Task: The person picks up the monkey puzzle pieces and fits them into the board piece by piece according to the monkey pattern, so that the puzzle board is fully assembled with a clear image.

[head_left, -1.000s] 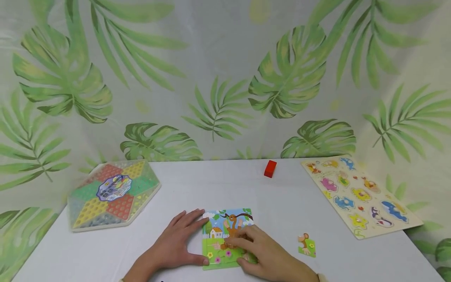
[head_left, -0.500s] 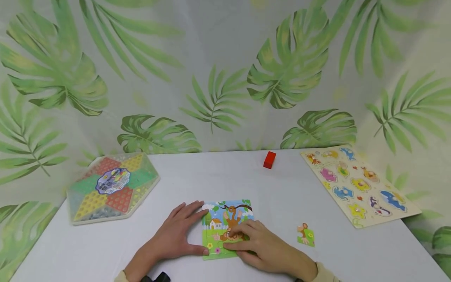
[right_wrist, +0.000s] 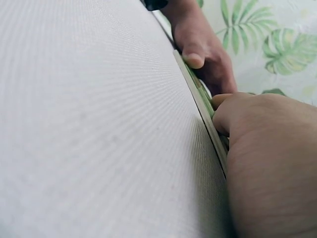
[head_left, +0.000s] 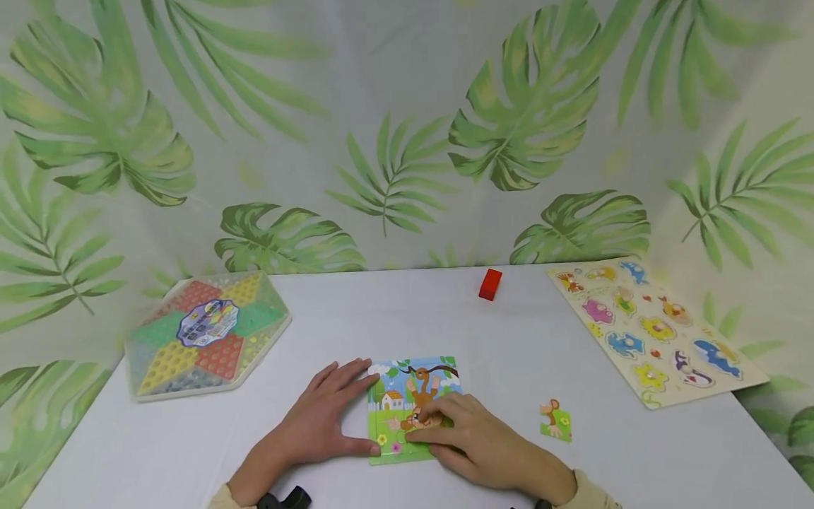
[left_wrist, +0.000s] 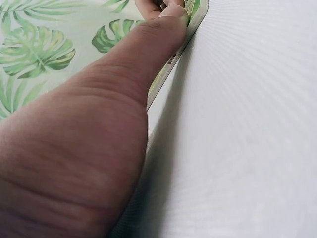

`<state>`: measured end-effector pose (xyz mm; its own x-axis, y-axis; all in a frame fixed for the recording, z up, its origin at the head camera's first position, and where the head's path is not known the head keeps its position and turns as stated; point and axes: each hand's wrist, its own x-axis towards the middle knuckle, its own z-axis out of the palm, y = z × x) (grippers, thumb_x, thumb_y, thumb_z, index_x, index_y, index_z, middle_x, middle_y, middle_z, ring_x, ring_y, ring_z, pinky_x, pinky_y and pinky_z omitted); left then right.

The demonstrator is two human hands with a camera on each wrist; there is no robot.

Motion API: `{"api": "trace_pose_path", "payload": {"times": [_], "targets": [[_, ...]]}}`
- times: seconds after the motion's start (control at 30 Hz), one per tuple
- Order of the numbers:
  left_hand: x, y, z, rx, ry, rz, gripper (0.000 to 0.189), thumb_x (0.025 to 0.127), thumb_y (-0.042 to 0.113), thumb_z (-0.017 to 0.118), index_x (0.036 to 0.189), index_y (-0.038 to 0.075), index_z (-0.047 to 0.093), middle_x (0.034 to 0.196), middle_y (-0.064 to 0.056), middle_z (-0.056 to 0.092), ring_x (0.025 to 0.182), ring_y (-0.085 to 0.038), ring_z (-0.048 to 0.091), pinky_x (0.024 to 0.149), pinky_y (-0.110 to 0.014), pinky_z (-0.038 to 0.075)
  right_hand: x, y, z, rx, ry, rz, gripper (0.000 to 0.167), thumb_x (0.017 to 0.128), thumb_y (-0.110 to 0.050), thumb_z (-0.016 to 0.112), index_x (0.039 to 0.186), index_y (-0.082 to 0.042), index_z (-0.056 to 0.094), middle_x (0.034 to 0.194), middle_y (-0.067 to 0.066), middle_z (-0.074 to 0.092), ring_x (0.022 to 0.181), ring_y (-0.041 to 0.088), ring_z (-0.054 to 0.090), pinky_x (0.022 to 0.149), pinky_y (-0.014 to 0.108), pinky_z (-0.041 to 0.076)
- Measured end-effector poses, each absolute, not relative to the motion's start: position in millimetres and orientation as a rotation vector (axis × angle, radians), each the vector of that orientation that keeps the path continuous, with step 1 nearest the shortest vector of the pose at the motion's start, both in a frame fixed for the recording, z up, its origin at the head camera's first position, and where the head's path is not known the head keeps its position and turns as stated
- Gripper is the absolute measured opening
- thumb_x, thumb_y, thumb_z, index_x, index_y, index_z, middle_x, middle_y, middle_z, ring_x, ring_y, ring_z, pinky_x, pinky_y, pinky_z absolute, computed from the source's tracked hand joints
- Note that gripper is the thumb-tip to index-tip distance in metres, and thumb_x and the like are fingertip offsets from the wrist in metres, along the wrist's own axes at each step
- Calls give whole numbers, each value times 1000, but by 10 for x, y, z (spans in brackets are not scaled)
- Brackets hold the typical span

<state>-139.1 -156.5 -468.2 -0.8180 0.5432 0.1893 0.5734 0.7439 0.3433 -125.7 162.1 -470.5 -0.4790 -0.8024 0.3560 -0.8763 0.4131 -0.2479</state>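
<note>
A square jigsaw puzzle (head_left: 385,416) with a monkey, a branch and a small house lies on the white table in the head view. My left hand (head_left: 324,420) rests flat along its left side, fingers spread, the thumb (left_wrist: 171,22) against the near corner. Over the lower right part my right hand (head_left: 473,440) presses down with bent fingertips, covering the pieces beneath. In the right wrist view its fingers (right_wrist: 223,114) meet the board's edge (right_wrist: 205,111). A loose puzzle piece (head_left: 556,422) with a monkey's ear and a yellow flower lies to the right.
A hexagonal Chinese checkers box (head_left: 206,336) stands at the left. Toward the back is a red block (head_left: 490,284). A wooden animal peg puzzle board (head_left: 655,332) lies at the right, beside the leaf-patterned curtain (head_left: 407,141).
My right fingers have shifted slightly left and closer in over the puzzle's lower part. The left hand keeps its place at the puzzle's side. The whole head view has shifted a little.
</note>
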Motion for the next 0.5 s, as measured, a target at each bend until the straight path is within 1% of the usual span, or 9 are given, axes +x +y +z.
{"api": "trace_pose_path", "payload": {"times": [0.17,0.3,0.37,0.5], "targets": [[-1414,-1550,-4651,-924,-2870,-584,102,73,86,67,151,20,53,164,-3,41,152,-23,36,127,-52,24,-1266,1633,-4689,1484,-2471,597,35,107,-28,56,139,-40,63,137,-6,58,121,11,53,99,36,49],[-1414,-1551,-4647,-923,-2874,-579,103,73,86,67,152,21,53,164,-2,40,152,-22,36,127,-52,23,-1264,1634,-4675,1486,-2474,582,36,107,-28,56,140,-40,62,138,-6,58,122,11,53,100,37,49],[-1416,-1555,-4657,-924,-2870,-577,103,73,86,66,152,21,53,164,-2,40,152,-22,36,127,-52,24,-1259,1630,-4677,1499,-2481,535,38,107,-29,55,142,-42,60,141,-6,56,126,12,51,102,38,48],[-1399,-1565,-4672,-926,-2863,-582,103,74,86,66,151,20,53,163,-3,41,152,-23,37,126,-54,25,-1234,1609,-4685,1528,-2482,487,40,108,-30,52,146,-42,57,144,-6,53,132,12,47,101,38,47]]}}
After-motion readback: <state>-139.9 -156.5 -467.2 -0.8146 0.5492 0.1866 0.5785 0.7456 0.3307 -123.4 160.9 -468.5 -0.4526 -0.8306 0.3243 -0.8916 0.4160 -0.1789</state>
